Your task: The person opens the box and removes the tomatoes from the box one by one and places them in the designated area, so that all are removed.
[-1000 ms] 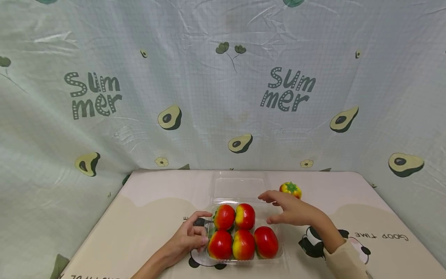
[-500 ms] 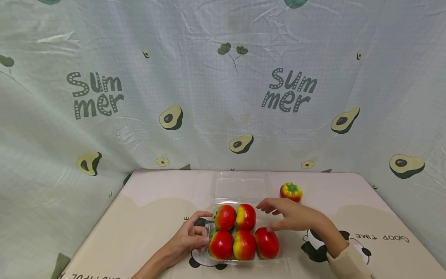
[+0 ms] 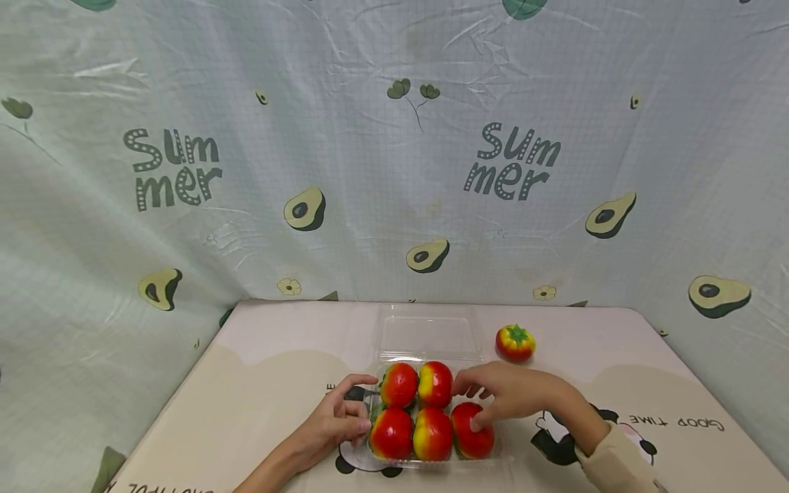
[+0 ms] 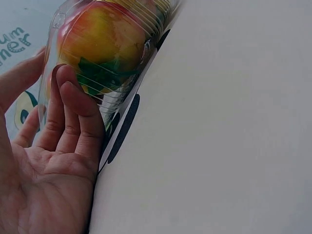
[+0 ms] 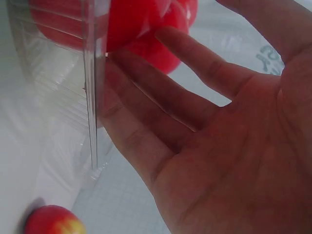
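A clear plastic clamshell box (image 3: 505, 445) lies with its lid (image 3: 425, 332) folded back, holding several red-and-yellow fruits with green leafy tops. My left hand (image 3: 337, 423) grips the box's left side. In the left wrist view, its curled fingers (image 4: 83, 102) rest against the ribbed wall. My right hand (image 3: 514, 392) reaches over the right side of the box. Its thumb is over the front-right fruit (image 3: 465, 414), and its fingertips are beside the back-right fruit (image 3: 435, 383). In the right wrist view, fairly straight fingers (image 5: 195, 58) pass over the rim near the red fruit.
Another red-and-yellow fruit (image 3: 515, 342), green top upward, sits on the table behind my right hand. A patterned cloth (image 3: 290, 442) covers the table. A printed curtain (image 3: 370, 150) hangs at the back and sides.
My right hand has moved toward me and lower, from the box's back-right space to the front-right fruit. The loose fruit now shows fully. My left hand and the box stay put.
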Demonstrator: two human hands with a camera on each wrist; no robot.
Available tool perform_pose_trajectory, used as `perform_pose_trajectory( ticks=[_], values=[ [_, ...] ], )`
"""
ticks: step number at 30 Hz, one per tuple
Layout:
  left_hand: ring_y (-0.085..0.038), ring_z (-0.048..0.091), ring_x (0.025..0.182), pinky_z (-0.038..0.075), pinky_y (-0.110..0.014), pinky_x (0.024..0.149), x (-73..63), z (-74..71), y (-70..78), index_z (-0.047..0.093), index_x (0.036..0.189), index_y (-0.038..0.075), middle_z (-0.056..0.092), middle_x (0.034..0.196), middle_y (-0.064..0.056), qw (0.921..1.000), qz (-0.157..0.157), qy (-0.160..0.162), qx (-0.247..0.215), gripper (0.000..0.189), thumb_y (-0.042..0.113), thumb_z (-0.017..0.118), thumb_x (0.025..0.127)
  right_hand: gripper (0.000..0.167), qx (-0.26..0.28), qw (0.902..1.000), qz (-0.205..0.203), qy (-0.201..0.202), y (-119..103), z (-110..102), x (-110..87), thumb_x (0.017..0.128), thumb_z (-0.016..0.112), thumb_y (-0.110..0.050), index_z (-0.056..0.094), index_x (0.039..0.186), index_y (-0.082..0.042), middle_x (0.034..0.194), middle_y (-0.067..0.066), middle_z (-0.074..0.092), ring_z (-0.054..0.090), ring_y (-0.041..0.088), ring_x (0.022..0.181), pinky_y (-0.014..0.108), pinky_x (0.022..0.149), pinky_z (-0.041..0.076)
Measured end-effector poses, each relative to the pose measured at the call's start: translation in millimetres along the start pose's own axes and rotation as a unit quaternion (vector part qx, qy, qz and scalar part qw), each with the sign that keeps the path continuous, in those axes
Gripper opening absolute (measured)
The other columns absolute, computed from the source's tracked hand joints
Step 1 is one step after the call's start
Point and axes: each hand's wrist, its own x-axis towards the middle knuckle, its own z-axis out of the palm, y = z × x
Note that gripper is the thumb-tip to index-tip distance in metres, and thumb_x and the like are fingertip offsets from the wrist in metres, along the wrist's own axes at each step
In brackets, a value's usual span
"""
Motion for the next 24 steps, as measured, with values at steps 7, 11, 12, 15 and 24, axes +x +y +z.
perform_pose_trajectory(
  ticks=[7,11,12,15,24],
  values=[
    [-0.009,0.059,0.07,0.054,-0.021,0.069,-0.9,-0.2,0.7,0.021,0.154,0.002,0.064,0.08,0.005,1.0,-0.001,0.001,0.002,0.068,0.006,0.058,0.098,0.04,-0.026,0.9994,0.007,-0.021,-4.0,4.8,5.4,0.082,0.086,-0.022,0.069,0.118,-0.024,0.114,-0.015,0.068,0.06,0.002,0.101,0.027,0.091,0.057],
    [-0.009,0.059,0.07,0.054,-0.021,0.07,-0.9,-0.3,0.7,0.022,0.154,0.003,0.064,0.08,0.005,1.0,0.0,0.0,0.002,0.067,0.006,0.058,0.098,0.043,-0.035,0.9986,0.032,-0.023,-9.0,7.2,8.7,0.079,0.089,-0.022,0.071,0.117,-0.023,0.111,-0.016,0.068,0.059,0.003,0.1,0.024,0.089,0.056],
    [-0.009,0.059,0.07,0.054,-0.021,0.07,-0.9,-0.4,0.7,0.022,0.154,0.003,0.064,0.08,0.005,1.0,0.001,0.0,0.001,0.066,0.006,0.058,0.098,0.043,-0.038,0.9983,0.037,-0.024,-10.4,7.7,9.3,0.078,0.09,-0.022,0.071,0.117,-0.022,0.11,-0.016,0.069,0.059,0.003,0.099,0.023,0.088,0.056],
    [-0.009,0.058,0.07,0.054,-0.021,0.07,-0.8,-0.5,0.5,0.022,0.153,0.004,0.064,0.08,0.005,1.0,0.003,-0.002,0.001,0.065,0.006,0.057,0.098,0.045,-0.051,0.997,0.05,-0.03,-14.4,8.3,10.9,0.077,0.09,-0.022,0.073,0.118,-0.018,0.108,-0.015,0.069,0.058,0.003,0.096,0.022,0.087,0.055],
    [-0.009,0.059,0.07,0.055,-0.021,0.069,0.5,-0.9,0.6,0.022,0.153,0.003,0.064,0.08,0.004,1.0,-0.001,-0.002,-0.003,0.066,0.004,0.057,0.098,0.051,-0.079,0.9888,0.114,-0.055,-20.2,10.8,16.4,0.074,0.092,-0.018,0.072,0.121,-0.016,0.104,-0.015,0.069,0.058,0.005,0.092,0.027,0.09,0.056]
  ],
)
